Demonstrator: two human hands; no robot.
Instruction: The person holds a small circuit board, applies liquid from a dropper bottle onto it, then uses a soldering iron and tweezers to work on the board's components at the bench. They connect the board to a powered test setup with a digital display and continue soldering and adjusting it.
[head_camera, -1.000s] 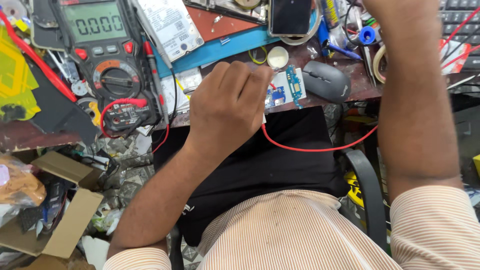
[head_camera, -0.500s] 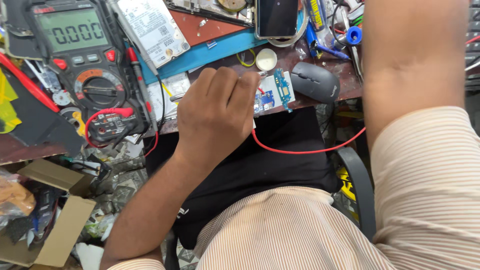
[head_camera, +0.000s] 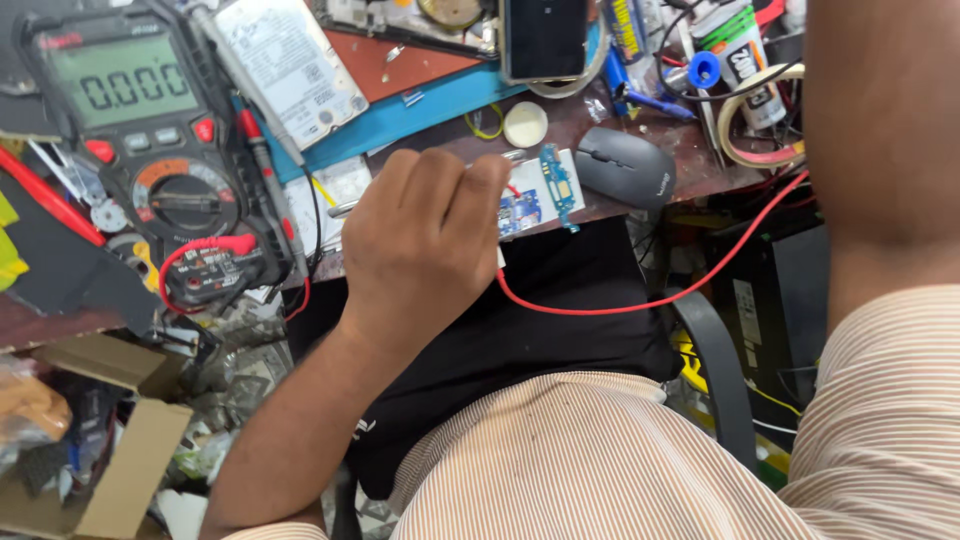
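My left hand (head_camera: 420, 250) is closed over the front edge of the bench. A thin metal tool (head_camera: 342, 209) runs through its fingers, one end poking out on the left. Its fingertips rest beside a small blue circuit board (head_camera: 520, 210) and a narrow teal board (head_camera: 556, 185) on a white pad. A red wire (head_camera: 640, 300) runs out from under the hand and loops right across my lap. My right forearm (head_camera: 880, 130) rises along the right side and leaves the top of the view, so that hand is hidden.
A multimeter (head_camera: 150, 130) with red and black leads lies at the left. A grey mouse (head_camera: 625, 165), a dark phone (head_camera: 545, 38), a white disc (head_camera: 525, 124), tape rolls (head_camera: 745, 125) and tubes crowd the bench. A cardboard box (head_camera: 110, 470) sits low left.
My left hand stays at the small boards. The view has drifted, so the multimeter and bench now sit further right and the right arm fills more of the right side.
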